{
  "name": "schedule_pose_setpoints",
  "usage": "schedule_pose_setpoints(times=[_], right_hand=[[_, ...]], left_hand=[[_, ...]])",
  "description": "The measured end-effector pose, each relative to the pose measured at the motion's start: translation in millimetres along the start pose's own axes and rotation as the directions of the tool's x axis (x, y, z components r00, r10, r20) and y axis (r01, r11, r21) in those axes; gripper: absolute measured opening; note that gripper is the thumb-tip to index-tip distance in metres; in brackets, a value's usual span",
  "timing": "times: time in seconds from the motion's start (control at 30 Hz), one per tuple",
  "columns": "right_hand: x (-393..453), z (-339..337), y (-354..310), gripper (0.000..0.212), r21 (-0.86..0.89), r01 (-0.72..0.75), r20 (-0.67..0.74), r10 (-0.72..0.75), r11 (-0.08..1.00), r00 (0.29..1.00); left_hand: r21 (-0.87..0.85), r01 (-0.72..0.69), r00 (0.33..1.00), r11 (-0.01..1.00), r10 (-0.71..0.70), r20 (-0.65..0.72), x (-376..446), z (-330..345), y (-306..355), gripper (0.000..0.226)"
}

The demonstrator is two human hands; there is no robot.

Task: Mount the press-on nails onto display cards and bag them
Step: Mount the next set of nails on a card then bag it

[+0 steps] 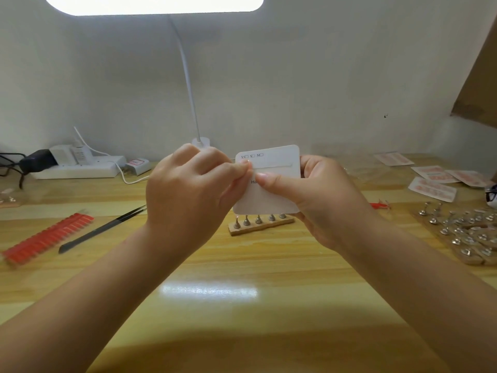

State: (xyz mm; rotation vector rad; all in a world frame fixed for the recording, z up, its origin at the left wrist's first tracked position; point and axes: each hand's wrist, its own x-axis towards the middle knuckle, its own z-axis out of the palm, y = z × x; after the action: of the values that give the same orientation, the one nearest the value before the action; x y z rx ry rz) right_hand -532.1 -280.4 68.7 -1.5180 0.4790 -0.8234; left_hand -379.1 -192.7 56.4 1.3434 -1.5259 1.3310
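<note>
From where I'm watching, both hands are up over the surface [242,265] w/ a white display card [274,195] between them. Right hand [317,200] grips the card from its right side, thumb laid across the front. Left hand [193,189] has its fingers curled, fingertips pinching at the card's left edge right by a thin clear strip [277,166] that runs across the card. Can't tell if it's pinching the strip or the card itself. Card has XS / S / M checkboxes printed up top.

Just behind/below the card there's a small wooden stand [259,227] w/ a row of metal nail holders. Left on the surface: a strip of red press-on nails [48,238], black tweezers [105,227] beside it. Far right: a pile of loose metal holders [462,230], and beyond them a few bagged cards w/ pinkish nails [435,181]. Back left is a white power strip [78,168], and a white desk lamp [153,4] shines overhead.
</note>
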Motion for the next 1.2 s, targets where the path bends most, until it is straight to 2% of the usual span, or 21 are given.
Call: schedule_pose_setpoints(times=[0.23,0.33,0.43,0.5,0.6,0.73,0.97,1.2], right_hand=[[-2.0,-0.8,-3.9,0.021,-0.039,0.038,-0.003,-0.038,0.999,0.999],[-0.3,-2.5,-3.4,0.016,-0.041,0.041,-0.034,-0.042,0.998,0.999],[2.8,-5.1,-2.4,0.018,-0.037,0.041,-0.063,-0.043,0.998,0.997],[3.8,-6.4,-1.6,0.017,-0.034,0.040,-0.063,-0.042,0.999,0.997],[3.1,-6.8,-1.1,0.016,-0.041,0.050,-0.041,-0.051,0.998,0.998],[0.8,-3.7,-2.1,0.017,-0.065,0.047,-0.008,-0.048,0.997,0.999],[-1.1,-1.1,-4.0,0.018,-0.088,0.028,-0.031,-0.031,0.996,0.999],[-3.6,1.2,-5.6,0.018,-0.061,0.032,-0.029,-0.034,0.998,0.999]], left_hand=[[-0.047,-0.002,0.997,0.999,0.005,0.075,1.3,-1.5,0.5,0.017],[-0.176,0.127,0.985,0.976,-0.103,0.141,2.0,-1.9,2.8,0.016],[-0.333,0.345,0.935,0.877,-0.292,0.200,4.8,-2.9,5.1,0.024],[-0.345,0.388,0.919,0.854,-0.332,0.212,6.2,-3.0,5.3,0.028],[-0.288,0.316,0.940,0.904,-0.258,0.224,5.9,-2.3,5.4,0.025],[-0.194,0.179,0.974,0.965,-0.146,0.174,4.0,-1.3,2.8,0.019],[-0.330,0.314,0.945,0.890,-0.261,0.195,2.1,1.6,5.9,0.020],[-0.242,0.192,0.979,0.951,-0.167,0.119,0.8,1.3,6.2,0.016]])
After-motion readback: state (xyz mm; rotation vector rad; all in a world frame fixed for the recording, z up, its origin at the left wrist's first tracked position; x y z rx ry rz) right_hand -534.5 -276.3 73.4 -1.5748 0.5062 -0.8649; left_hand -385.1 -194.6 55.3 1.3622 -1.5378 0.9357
